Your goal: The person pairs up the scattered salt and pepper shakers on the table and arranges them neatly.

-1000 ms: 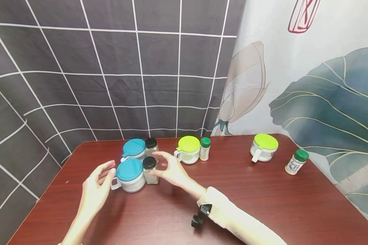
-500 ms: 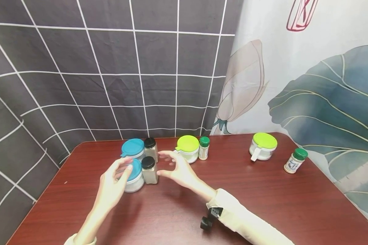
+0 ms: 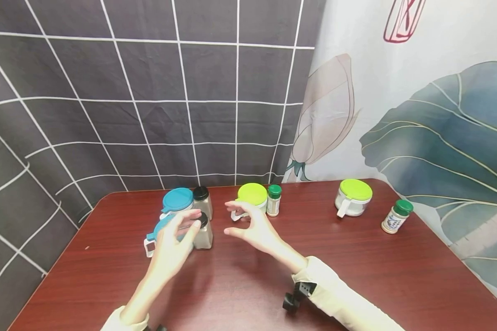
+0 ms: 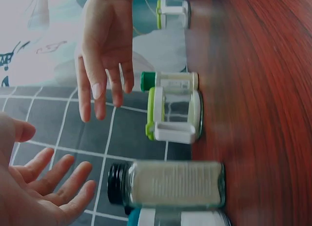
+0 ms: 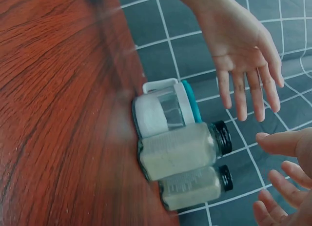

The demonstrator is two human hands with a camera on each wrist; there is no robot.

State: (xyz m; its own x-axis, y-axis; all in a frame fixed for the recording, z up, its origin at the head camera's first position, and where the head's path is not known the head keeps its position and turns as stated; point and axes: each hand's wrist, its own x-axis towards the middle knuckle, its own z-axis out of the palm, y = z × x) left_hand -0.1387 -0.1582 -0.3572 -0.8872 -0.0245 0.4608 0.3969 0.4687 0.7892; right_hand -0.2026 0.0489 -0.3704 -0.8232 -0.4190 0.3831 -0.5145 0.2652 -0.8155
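My left hand (image 3: 170,250) hovers with relaxed fingers over the nearer blue-lidded seasoning jar (image 3: 159,228), hiding much of it. Its fingertips overlap the black cap of the nearer glass spice jar (image 3: 204,236) in the head view; in the left wrist view they stay apart from that jar (image 4: 175,183). To the right, my right hand (image 3: 260,231) is held in the air, fingers spread and nothing in them. It partly covers a lime-lidded seasoning jar (image 3: 252,194). Behind the near pair stand another blue-lidded jar (image 3: 178,200) and another black-capped spice jar (image 3: 203,204).
A green-capped shaker (image 3: 273,203) stands beside the middle lime-lidded jar. Farther right are another lime-lidded jar (image 3: 354,197) and a second green-capped shaker (image 3: 395,219). The red-brown table (image 3: 314,257) ends at a dark checked curtain (image 3: 149,115).
My left hand has moved right, from beside the nearer blue-lidded jar to over it. My right hand has drawn away to the right from the black-capped spice jars, which remain in place.
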